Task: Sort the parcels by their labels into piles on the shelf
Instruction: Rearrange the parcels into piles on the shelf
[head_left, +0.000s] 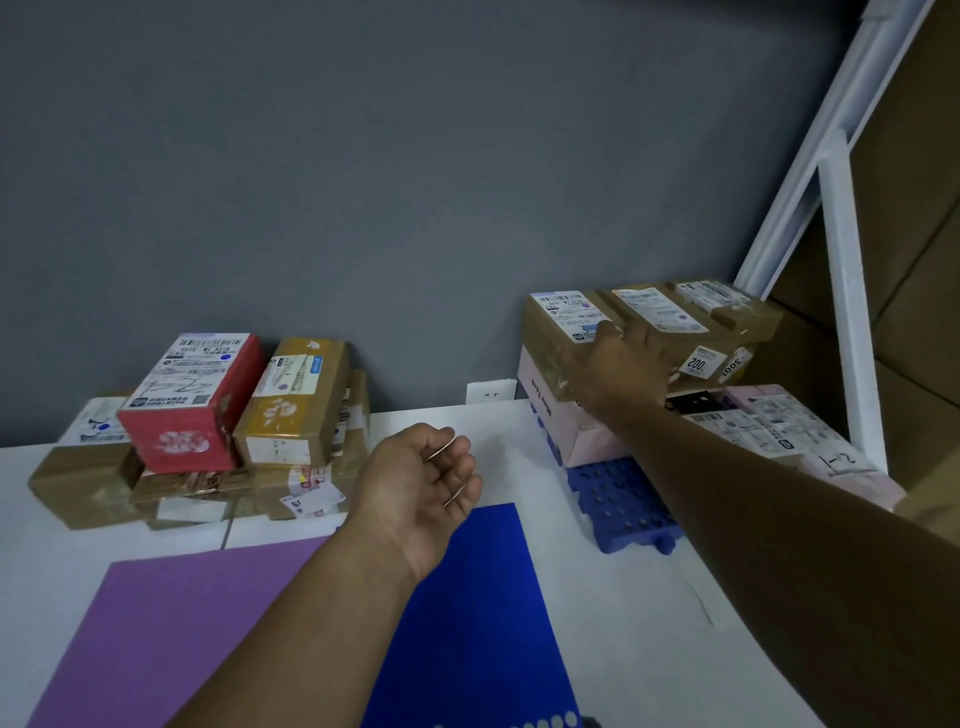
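Note:
My right hand (618, 374) reaches to the right pile and grips the near end of a brown parcel (550, 322), thumb on its top edge beside the white label. Two more brown labelled parcels (670, 312) lie next to it, on top of pink boxes (540, 400). My left hand (421, 483) hovers over the white shelf top (623, 623), fingers loosely curled, holding nothing. At the left stands another pile with a red parcel (192, 395) and a yellow-brown parcel (296, 400) on top of brown ones.
A purple sheet (171, 639) and a blue sheet (483, 613) lie flat on the near surface. A blue plastic pallet (618, 504) sits under the right pile. A white shelf frame (841, 260) and large cartons (914, 208) close off the right; a grey wall stands behind.

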